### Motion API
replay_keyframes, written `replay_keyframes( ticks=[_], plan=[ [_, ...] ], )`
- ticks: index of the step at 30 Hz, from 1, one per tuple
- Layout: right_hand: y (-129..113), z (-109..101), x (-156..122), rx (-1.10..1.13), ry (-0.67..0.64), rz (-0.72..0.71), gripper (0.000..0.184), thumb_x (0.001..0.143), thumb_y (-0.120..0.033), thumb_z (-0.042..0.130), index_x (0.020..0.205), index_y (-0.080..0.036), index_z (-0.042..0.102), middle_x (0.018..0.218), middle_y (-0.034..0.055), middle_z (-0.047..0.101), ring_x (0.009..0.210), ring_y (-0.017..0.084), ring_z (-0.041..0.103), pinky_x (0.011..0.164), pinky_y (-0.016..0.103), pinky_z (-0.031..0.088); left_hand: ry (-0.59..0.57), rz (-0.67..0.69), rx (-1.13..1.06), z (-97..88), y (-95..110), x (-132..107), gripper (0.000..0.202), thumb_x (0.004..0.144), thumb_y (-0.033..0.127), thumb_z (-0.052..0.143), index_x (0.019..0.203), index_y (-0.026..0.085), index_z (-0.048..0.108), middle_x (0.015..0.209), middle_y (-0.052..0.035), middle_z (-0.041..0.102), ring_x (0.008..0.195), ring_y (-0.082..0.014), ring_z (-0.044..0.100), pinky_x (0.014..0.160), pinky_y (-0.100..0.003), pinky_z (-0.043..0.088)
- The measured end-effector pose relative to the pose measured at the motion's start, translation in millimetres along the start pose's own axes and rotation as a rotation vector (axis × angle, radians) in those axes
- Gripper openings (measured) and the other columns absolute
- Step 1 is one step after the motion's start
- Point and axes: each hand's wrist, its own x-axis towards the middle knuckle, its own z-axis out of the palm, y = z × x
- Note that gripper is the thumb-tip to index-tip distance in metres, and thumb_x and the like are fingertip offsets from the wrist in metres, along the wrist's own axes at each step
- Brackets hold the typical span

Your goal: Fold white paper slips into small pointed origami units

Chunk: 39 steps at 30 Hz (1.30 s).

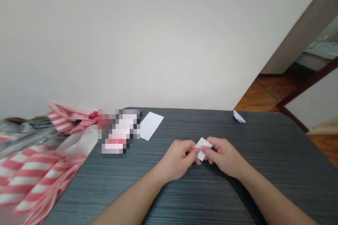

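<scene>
Between my two hands is a small white folded piece of paper (202, 143), held up over the dark table. My left hand (179, 159) pinches its left side between thumb and fingers. On the opposite side, my right hand (224, 155) grips it with the thumb laid across its face. The fingers behind the paper are partly hidden. Farther back to the left, a flat white sheet of paper (151, 126) lies on the table. A small folded white paper (239, 116) rests near the back right edge.
The dark wood-grain table (111, 186) stands against a pale wall (169, 42). A blurred-out, phone-like rectangle (120, 132) lies at the table's left. Red-and-white striped cloth (34, 172) and clear plastic are heaped beside the left edge. Wooden floor (260, 95) shows at right.
</scene>
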Motion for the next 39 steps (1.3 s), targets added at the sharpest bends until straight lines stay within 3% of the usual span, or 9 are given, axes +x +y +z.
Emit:
replay_keyframes(
  ticks=[5,10,16,23,27,39],
  plan=[
    [2.3,0.8,0.5,0.093,-0.033,-0.002,0.016,0.091,-0.029,0.058,0.08,-0.017,0.063,0.066,0.0,0.065,0.054,0.012,0.055,0.052,0.022,0.042,0.03,0.001,-0.013,0.7,0.9,-0.5,0.035,0.096,0.036,0.046,0.08,0.016,0.069,0.067,-0.002,0.07,0.052,-0.0105,0.055,0.051,-0.02,0.038],
    [3.3,-1.2,-0.2,0.089,0.0,0.005,0.02,0.091,-0.028,0.057,0.074,-0.018,0.061,0.058,-0.0024,0.059,0.051,0.011,0.053,0.051,0.022,0.041,0.044,0.006,-0.066,-1.0,6.0,0.4,0.036,0.095,0.034,0.047,0.074,0.016,0.069,0.057,0.0008,0.063,0.049,-0.0098,0.052,0.053,-0.02,0.04],
    [6.4,-2.7,-0.2,0.133,0.033,0.034,0.022,0.09,-0.03,0.058,0.072,-0.019,0.058,0.058,-0.0029,0.059,0.05,0.011,0.053,0.05,0.022,0.041,0.079,0.017,-0.214,1.4,-4.5,0.6,0.044,0.1,0.042,0.037,0.081,0.014,0.066,0.072,-0.0051,0.072,0.05,-0.0105,0.054,0.051,-0.022,0.04],
    [8.3,-1.4,0.2,0.154,0.018,0.025,0.019,0.091,-0.028,0.056,0.075,-0.018,0.059,0.063,-0.0016,0.062,0.05,0.011,0.054,0.049,0.021,0.041,0.06,-0.003,-0.115,1.4,0.5,-0.4,0.032,0.095,0.036,0.05,0.078,0.015,0.066,0.069,-0.0025,0.07,0.05,-0.0094,0.053,0.05,-0.02,0.039],
    [5.9,-0.9,-0.8,0.149,0.004,0.012,0.019,0.09,-0.024,0.056,0.073,-0.018,0.058,0.06,-0.0023,0.06,0.051,0.011,0.054,0.05,0.021,0.041,0.064,-0.005,-0.055,1.1,1.5,-1.0,0.033,0.095,0.034,0.048,0.075,0.015,0.066,0.063,-0.0014,0.068,0.049,-0.0093,0.052,0.05,-0.02,0.037],
    [1.8,-0.5,-1.3,0.114,-0.051,-0.02,0.018,0.09,-0.022,0.057,0.073,-0.016,0.062,0.06,-0.001,0.06,0.051,0.011,0.052,0.049,0.02,0.04,-0.025,0.044,-0.051,-0.3,-1.8,-0.8,0.033,0.097,0.035,0.048,0.083,0.014,0.069,0.071,-0.0037,0.071,0.056,-0.0094,0.055,0.054,-0.019,0.038]
  ],
)
